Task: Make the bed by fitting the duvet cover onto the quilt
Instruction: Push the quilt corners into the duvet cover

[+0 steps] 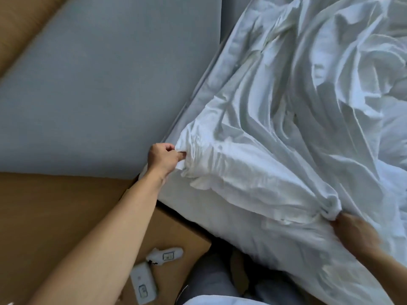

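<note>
Gripping the duvet cover (286, 133) at two points along its near edge, the person stands at the corner of the bed (253, 245). The left hand (164, 158) pinches a bunched corner of the white fabric at the bed's left edge, fingers curled round it. The right hand (354, 232) is motion-blurred; its fingers appear closed on a gathered knot of fabric further right. The cover lies crumpled across the bed, creases radiating from both grips. Whether the quilt is already inside cannot be told; the thick white layer beneath the near edge may be it.

Risks from this position:
- Uneven pull. If one hand tugs harder, the fabric can skew and the quilt corner inside, if present, can slip out of its cover corner.
- Lost grip. The left pinch holds little material; a sharp shake may release it.
- Overhang. Pulling toward the bedside cabinet (66, 216) may drag fabric onto the two white devices (154, 269) lying there.
</note>
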Tool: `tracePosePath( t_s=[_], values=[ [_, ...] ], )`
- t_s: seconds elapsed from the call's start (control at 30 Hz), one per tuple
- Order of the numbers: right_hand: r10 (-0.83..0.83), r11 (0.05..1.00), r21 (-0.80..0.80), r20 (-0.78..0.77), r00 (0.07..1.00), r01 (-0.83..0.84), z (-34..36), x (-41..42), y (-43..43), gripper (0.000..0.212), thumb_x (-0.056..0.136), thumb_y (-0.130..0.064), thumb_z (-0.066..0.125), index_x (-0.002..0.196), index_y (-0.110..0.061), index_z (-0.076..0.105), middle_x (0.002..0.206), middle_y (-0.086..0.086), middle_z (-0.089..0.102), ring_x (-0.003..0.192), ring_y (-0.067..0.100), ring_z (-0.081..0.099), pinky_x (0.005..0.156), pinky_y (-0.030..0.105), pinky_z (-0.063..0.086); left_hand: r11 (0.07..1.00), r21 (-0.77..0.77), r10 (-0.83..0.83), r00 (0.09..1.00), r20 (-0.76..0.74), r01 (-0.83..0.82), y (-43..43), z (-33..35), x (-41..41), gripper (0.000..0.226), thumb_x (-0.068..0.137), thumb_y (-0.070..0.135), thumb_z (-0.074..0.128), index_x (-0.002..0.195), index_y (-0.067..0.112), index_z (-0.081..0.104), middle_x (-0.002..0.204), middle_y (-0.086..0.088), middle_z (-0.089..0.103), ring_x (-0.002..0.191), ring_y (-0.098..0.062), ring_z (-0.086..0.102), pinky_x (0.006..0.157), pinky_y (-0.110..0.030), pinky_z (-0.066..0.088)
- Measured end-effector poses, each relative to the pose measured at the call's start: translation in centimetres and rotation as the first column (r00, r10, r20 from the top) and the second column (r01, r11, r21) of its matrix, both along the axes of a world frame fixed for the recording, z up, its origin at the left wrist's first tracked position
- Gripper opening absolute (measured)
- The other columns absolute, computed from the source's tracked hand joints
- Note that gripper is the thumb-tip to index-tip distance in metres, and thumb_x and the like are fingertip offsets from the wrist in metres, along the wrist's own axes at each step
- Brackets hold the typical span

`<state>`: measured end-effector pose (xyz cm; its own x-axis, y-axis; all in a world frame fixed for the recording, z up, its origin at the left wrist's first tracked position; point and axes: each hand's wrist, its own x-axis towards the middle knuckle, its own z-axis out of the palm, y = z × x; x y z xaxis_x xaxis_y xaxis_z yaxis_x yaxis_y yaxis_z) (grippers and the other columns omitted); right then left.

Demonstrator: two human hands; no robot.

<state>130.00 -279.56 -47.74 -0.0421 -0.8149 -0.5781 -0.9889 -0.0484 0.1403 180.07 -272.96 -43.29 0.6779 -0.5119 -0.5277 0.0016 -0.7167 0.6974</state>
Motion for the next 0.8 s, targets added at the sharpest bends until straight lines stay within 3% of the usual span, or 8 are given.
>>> tracePosePath(
  t_s=[0.1,0.2,0.3,0.37,0.47,0.53,0.67,0.8],
  values=[
    [-0.080,0.980,0.168,-0.174,0.982,0.110,0.8,-3.1,-2.9,0.036,0.094,-0.043,0.055,0.117,-0.018,0.068,0.119,0.012,0.067,0.108,0.032,0.065,0.087,0.039,0.053,1.000,-0.029,0.010,1.000,-0.012,-0.010,-1.6,0.6,-0.4,0.041,0.064,0.006,0.086,0.059,0.015,0.047,0.061,0.003,0.033,0.061,-0.013,0.027,0.059,-0.029,0.025],
    [-0.042,0.941,0.326,-0.149,0.988,0.089,3.3,1.3,-6.7,0.034,0.090,-0.026,0.057,0.120,-0.010,0.063,0.120,0.014,0.064,0.104,0.031,0.067,0.085,0.033,0.055,0.998,-0.065,0.011,0.998,-0.062,-0.015,-2.5,1.7,-0.9,0.028,0.064,0.005,0.086,0.077,0.012,0.061,0.075,-0.004,0.041,0.072,-0.016,0.036,0.065,-0.032,0.031],
    [0.137,0.989,-0.068,0.089,0.987,-0.131,6.2,11.3,-8.0,0.040,0.086,-0.038,0.060,0.114,-0.011,0.064,0.114,0.014,0.066,0.100,0.034,0.065,0.082,0.038,0.054,0.997,-0.074,-0.027,0.997,-0.067,0.022,-2.7,2.9,-1.6,0.027,0.065,0.004,0.084,0.072,0.010,0.058,0.072,-0.004,0.039,0.070,-0.017,0.035,0.063,-0.032,0.030],
    [0.355,0.915,-0.311,0.312,0.881,-0.259,7.2,19.6,-5.3,0.061,0.081,-0.067,0.061,0.113,-0.015,0.061,0.108,0.006,0.065,0.097,0.031,0.063,0.077,0.040,0.055,0.997,-0.076,-0.005,0.996,-0.088,-0.002,-3.1,3.6,-2.1,0.028,0.065,0.001,0.082,0.070,0.010,0.056,0.072,-0.005,0.039,0.071,-0.017,0.038,0.064,-0.033,0.032],
    [0.468,0.883,-0.194,0.299,0.832,-0.427,6.1,25.9,-1.3,0.065,0.085,-0.076,0.049,0.104,-0.014,0.055,0.101,0.004,0.064,0.092,0.030,0.066,0.068,0.037,0.047,0.996,-0.077,0.025,0.994,-0.104,-0.033,-3.5,4.1,-2.3,0.034,0.061,-0.002,0.080,0.061,0.011,0.049,0.071,-0.005,0.038,0.072,-0.017,0.042,0.067,-0.033,0.037],
    [0.530,0.848,-0.199,0.299,0.794,-0.491,4.4,25.1,-0.7,0.056,0.092,-0.069,0.045,0.085,-0.014,0.054,0.085,0.004,0.068,0.077,0.032,0.069,0.058,0.033,0.040,0.998,-0.033,0.046,0.996,-0.078,-0.048,-3.4,4.3,-2.3,0.048,0.061,-0.005,0.081,0.048,0.019,0.041,0.065,-0.001,0.037,0.066,-0.016,0.039,0.062,-0.029,0.039],
    [0.640,0.767,-0.375,0.407,0.652,-0.520,1.4,20.0,-0.8,0.058,0.082,-0.048,0.076,0.054,-0.014,0.039,0.045,0.005,0.052,0.037,0.033,0.054,0.037,0.032,0.040,0.991,0.052,0.123,0.992,-0.037,-0.121,-3.0,3.9,-3.0,0.055,0.062,-0.007,0.081,0.039,0.019,0.037,0.054,0.006,0.037,0.053,-0.003,0.041,0.044,-0.016,0.034],
    [0.578,0.813,-0.096,0.250,0.777,-0.574,-1.5,10.1,-1.1,0.033,0.093,-0.043,0.066,0.075,-0.015,0.070,0.068,0.007,0.070,0.061,0.031,0.070,0.052,0.038,0.056,0.984,0.100,0.152,0.988,-0.005,-0.150,-2.7,4.3,-1.9,0.039,0.054,-0.001,0.080,0.051,0.017,0.046,0.061,0.003,0.040,0.057,-0.013,0.033,0.049,-0.020,0.034]
  ],
)
